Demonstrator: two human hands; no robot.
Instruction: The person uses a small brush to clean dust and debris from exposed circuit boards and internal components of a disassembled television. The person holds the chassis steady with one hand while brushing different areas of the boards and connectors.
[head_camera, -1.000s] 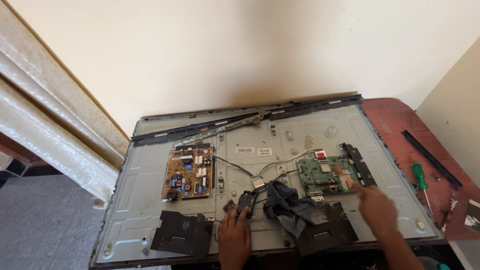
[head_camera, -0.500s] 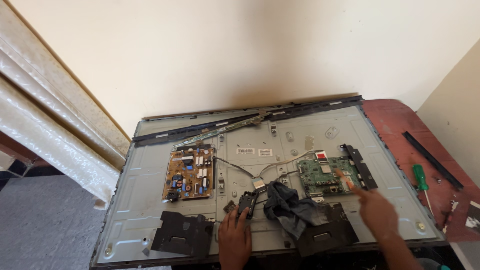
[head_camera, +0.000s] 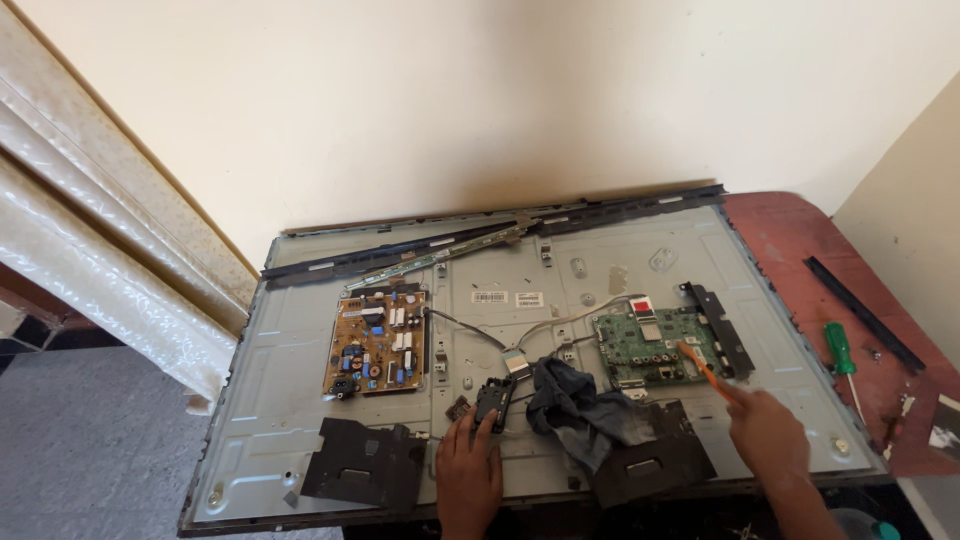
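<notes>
Your left hand (head_camera: 468, 475) rests open, fingertips on a small black part (head_camera: 492, 402); your right hand (head_camera: 768, 437) grips an orange tool (head_camera: 703, 369), its tip on the green circuit board (head_camera: 650, 347).

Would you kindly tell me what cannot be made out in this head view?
- Right hand: the orange tool is too thin to identify.
- Left hand: covers the lower end of the small black part.
- Dark cloth: hides the panel beneath.
- Green board: components too small.
</notes>
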